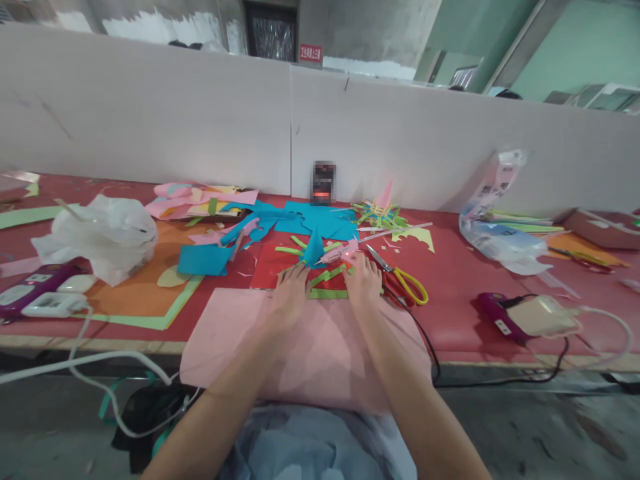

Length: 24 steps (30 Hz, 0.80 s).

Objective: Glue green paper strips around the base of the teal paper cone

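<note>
A pink hot glue gun (341,252) with a small red light points left, a clear glue stick (395,231) jutting from its rear. My right hand (364,281) is closed around its handle, which is mostly hidden. The nozzle is close to the base of a blue paper cone (315,249). My left hand (291,288) is at the cone's near left side, fingers closed at its base; the fingertips are partly hidden. Green paper strips (330,293) radiate around the cone over a red sheet (267,267). Yellow-handled scissors (407,283) lie just right of my right hand.
A pink sheet (225,333) covers the near table edge. Behind are blue paper (325,223) and a pink cone (385,195) on woven strips. Plastic bags (107,233) and purple power strips (500,317) lie at the sides. A black cord (430,353) runs right. A white partition (200,127) stands behind.
</note>
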{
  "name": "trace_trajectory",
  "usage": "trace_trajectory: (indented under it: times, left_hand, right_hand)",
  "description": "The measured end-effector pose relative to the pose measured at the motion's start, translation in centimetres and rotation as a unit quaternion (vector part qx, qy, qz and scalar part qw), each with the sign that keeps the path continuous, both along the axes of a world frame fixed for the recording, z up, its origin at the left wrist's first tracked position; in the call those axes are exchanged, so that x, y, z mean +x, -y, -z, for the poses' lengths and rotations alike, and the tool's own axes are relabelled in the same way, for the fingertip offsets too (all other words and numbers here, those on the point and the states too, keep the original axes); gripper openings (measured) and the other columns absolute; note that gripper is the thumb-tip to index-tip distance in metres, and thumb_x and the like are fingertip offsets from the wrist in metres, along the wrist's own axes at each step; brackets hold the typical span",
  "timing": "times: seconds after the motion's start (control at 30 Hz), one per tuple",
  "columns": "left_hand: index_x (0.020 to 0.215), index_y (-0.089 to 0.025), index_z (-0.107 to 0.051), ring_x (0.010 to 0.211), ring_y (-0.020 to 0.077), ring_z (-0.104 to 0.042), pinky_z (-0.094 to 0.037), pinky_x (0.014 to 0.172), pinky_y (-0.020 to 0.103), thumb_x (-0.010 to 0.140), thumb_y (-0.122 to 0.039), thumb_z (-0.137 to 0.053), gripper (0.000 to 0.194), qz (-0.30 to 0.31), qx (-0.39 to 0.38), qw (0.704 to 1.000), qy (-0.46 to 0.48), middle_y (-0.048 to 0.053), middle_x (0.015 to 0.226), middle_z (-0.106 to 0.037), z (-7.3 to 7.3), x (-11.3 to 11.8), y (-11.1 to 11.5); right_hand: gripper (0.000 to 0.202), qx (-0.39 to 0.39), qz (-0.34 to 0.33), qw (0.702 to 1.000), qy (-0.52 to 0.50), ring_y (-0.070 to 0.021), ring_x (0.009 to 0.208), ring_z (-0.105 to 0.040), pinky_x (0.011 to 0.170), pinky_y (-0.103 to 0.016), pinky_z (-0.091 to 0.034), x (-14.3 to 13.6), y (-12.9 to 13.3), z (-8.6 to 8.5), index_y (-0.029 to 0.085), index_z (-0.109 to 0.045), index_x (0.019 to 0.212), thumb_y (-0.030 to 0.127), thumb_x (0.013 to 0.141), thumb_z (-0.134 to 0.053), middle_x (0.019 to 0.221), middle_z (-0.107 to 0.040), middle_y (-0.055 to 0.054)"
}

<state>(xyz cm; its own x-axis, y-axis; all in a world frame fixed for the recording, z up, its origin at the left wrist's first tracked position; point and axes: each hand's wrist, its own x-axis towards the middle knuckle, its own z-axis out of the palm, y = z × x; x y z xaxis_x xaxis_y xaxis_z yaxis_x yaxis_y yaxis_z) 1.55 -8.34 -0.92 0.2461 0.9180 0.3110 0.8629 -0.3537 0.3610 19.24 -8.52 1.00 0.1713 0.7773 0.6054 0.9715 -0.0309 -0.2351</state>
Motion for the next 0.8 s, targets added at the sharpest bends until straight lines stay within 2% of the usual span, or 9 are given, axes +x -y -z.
trace_trajectory:
  times: [0.33, 0.47, 0.67, 0.8]
  left_hand:
    - [0.121, -0.019, -0.055, 0.127, 0.0234, -0.043, -0.029, 0.106, 0.041, 0.091, -0.025, -0.041, 0.033, 0.002, 0.001, 1.0, 0.012, 0.009, 0.136, -0.051, 0.0, 0.0, 0.0]
    - [0.122, -0.019, -0.055, 0.126, 0.0236, -0.044, -0.03, 0.106, 0.042, 0.091, -0.025, -0.041, 0.034, -0.003, 0.009, 1.0, 0.017, 0.008, 0.135, -0.052, 0.0, 0.0, 0.1]
    - [0.12, -0.019, -0.057, 0.126, 0.0253, -0.043, -0.032, 0.107, 0.042, 0.088, -0.023, -0.047, 0.034, -0.004, 0.041, 0.998, 0.044, 0.009, 0.135, -0.05, 0.3, -0.2, -0.1]
    - [0.113, -0.022, -0.061, 0.12, 0.0246, -0.047, -0.034, 0.104, 0.043, 0.087, -0.025, -0.051, 0.028, -0.027, 0.074, 0.992, 0.095, 0.009, 0.129, -0.053, -0.3, -0.4, -0.2]
  right_hand:
    - [0.025, -0.012, -0.003, 1.0, -0.01, -0.0241, 0.089, -0.056, 0.074, -0.033, -0.037, 0.3, -0.1, -0.1, 0.02, -0.054, 0.102, 0.018, 0.078, -0.062, 0.096, -0.067, -0.007]
    - [0.024, 0.002, -0.001, 0.999, -0.051, -0.0234, 0.093, -0.056, 0.079, -0.033, -0.038, 1.1, -0.3, -0.1, 0.02, -0.054, 0.101, 0.021, 0.078, -0.06, 0.097, -0.066, -0.007]
    - [0.03, 0.069, 0.058, 0.983, -0.161, -0.0229, 0.09, -0.057, 0.075, -0.032, -0.04, 3.0, -0.7, -0.2, 0.02, -0.051, 0.103, 0.038, 0.08, -0.056, 0.102, -0.063, -0.008]
    - [0.035, 0.068, 0.115, 0.972, -0.195, -0.0238, 0.085, -0.058, 0.071, -0.031, -0.039, 4.4, -0.8, -0.3, 0.02, -0.049, 0.105, 0.042, 0.079, -0.054, 0.098, -0.063, -0.007]
